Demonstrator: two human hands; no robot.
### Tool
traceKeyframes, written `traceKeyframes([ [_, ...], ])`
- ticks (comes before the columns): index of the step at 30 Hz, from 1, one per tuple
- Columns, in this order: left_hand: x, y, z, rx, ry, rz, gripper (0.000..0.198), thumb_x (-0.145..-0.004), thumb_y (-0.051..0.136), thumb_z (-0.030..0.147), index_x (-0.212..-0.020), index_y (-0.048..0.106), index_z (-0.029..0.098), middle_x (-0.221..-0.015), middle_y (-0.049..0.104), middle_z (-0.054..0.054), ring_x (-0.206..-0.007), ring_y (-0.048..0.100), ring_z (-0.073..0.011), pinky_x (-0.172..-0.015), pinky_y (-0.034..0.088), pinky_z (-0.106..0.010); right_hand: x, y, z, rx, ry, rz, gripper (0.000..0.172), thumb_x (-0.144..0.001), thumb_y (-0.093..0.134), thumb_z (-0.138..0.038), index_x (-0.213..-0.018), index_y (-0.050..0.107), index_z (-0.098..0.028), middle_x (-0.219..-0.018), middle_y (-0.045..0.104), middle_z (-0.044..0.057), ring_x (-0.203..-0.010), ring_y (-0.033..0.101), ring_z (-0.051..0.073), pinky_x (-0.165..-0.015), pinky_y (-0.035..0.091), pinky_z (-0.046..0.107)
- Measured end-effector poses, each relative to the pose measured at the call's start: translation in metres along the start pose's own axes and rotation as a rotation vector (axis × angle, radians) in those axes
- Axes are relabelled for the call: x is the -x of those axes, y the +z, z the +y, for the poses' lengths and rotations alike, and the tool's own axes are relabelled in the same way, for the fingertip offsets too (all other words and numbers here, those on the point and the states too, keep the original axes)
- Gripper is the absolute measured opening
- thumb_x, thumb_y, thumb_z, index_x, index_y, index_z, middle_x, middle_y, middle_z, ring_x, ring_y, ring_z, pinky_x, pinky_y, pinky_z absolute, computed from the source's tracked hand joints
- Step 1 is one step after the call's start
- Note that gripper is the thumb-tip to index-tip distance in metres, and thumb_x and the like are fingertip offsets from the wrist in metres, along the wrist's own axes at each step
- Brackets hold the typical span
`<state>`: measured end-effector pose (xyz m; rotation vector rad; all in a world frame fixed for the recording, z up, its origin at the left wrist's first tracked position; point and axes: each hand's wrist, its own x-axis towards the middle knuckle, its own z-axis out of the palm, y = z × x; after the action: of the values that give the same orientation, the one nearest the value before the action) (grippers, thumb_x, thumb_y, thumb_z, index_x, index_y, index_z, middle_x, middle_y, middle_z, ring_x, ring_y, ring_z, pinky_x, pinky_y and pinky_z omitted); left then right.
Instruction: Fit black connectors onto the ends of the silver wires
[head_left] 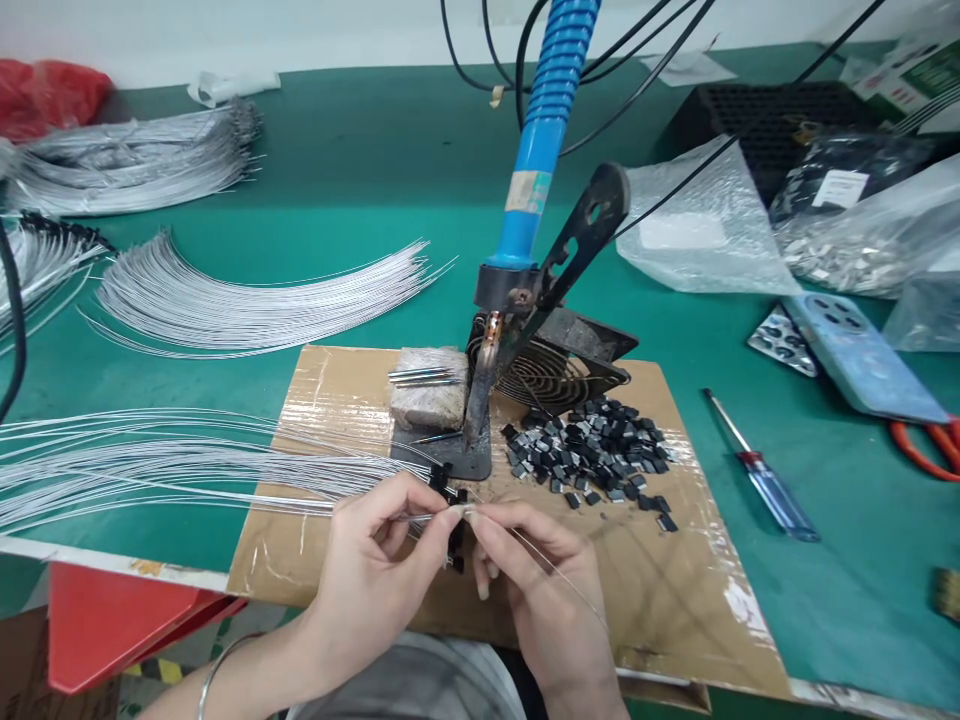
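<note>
My left hand (382,575) is closed in a pinch on a thin grey wire (420,517), over the front middle of the cardboard. Thumb and fingertips of my right hand (551,590) press together right beside it, almost touching the left fingertips. A fine strand (566,582) runs from there across the right fingers. Whatever tiny piece sits between the fingertips is mostly hidden. Just behind the hands lie black connector ends (440,478) on a bundle of grey wires (300,468) that stretches off to the left.
On the cardboard (705,590) stand a blue-sleeved soldering iron (536,150) in a holder, a small fan (562,370) and a heap of small black connectors (592,450). More wire bundles (247,300) lie left. A screwdriver (772,490), phone (862,350) and plastic bags (697,230) are right.
</note>
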<state>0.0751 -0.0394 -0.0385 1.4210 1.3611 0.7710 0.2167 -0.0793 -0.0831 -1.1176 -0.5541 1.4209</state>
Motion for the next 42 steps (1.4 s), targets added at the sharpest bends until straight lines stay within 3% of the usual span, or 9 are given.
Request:
traceKeyframes([
  [4, 0.001, -0.001, -0.001, -0.052, 0.044, 0.001, 0.020, -0.090, 0.062, 0.026, -0.073, 0.064, 0.016, -0.058, 0.049, 0.004, -0.051, 0.030, -0.0089, -0.046, 0.024, -0.023, -0.001, -0.002, -0.001, -0.005, 0.000, -0.022, 0.005, -0.081, 0.081, -0.029, -0.082, 0.083, -0.025, -0.062, 0.064, -0.001, -0.047, 0.056, 0.008, -0.043, 0.046, 0.018],
  [13, 0.002, -0.002, 0.001, -0.145, 0.107, 0.004, 0.021, -0.092, 0.061, 0.025, -0.073, 0.065, 0.016, -0.059, 0.052, 0.002, -0.051, 0.030, -0.0092, -0.046, 0.024, -0.024, -0.001, -0.001, -0.005, -0.006, 0.032, -0.011, 0.007, -0.079, 0.082, -0.030, -0.078, 0.082, -0.024, -0.061, 0.065, -0.001, -0.046, 0.056, 0.010, -0.042, 0.045, 0.020],
  [23, 0.003, -0.006, 0.000, -0.155, 0.094, -0.057, 0.019, -0.092, 0.062, 0.023, -0.074, 0.065, 0.017, -0.060, 0.052, 0.003, -0.053, 0.031, -0.0096, -0.048, 0.025, -0.024, -0.006, -0.009, -0.019, -0.018, 0.172, -0.130, 0.016, -0.077, 0.084, -0.035, -0.074, 0.081, -0.020, -0.064, 0.068, 0.001, -0.047, 0.054, 0.008, -0.044, 0.041, 0.019],
  [35, 0.005, 0.004, -0.001, -0.138, 0.110, 0.044, 0.020, -0.091, 0.061, 0.021, -0.071, 0.061, 0.017, -0.057, 0.039, 0.006, -0.049, 0.025, -0.0081, -0.044, 0.020, -0.023, -0.002, 0.007, -0.014, -0.110, 0.126, 0.016, 0.017, -0.073, 0.085, -0.036, -0.072, 0.082, -0.019, -0.049, 0.057, -0.001, -0.043, 0.049, 0.008, -0.040, 0.040, 0.017],
  [42, 0.004, 0.010, -0.001, -0.024, 0.059, 0.061, 0.019, -0.091, 0.061, 0.020, -0.072, 0.060, 0.017, -0.057, 0.049, 0.005, -0.049, 0.032, -0.0072, -0.044, 0.025, -0.020, 0.004, 0.008, 0.002, -0.215, 0.109, 0.038, 0.013, -0.078, 0.083, -0.033, -0.082, 0.083, -0.021, -0.056, 0.060, -0.001, -0.048, 0.051, 0.008, -0.044, 0.044, 0.018],
])
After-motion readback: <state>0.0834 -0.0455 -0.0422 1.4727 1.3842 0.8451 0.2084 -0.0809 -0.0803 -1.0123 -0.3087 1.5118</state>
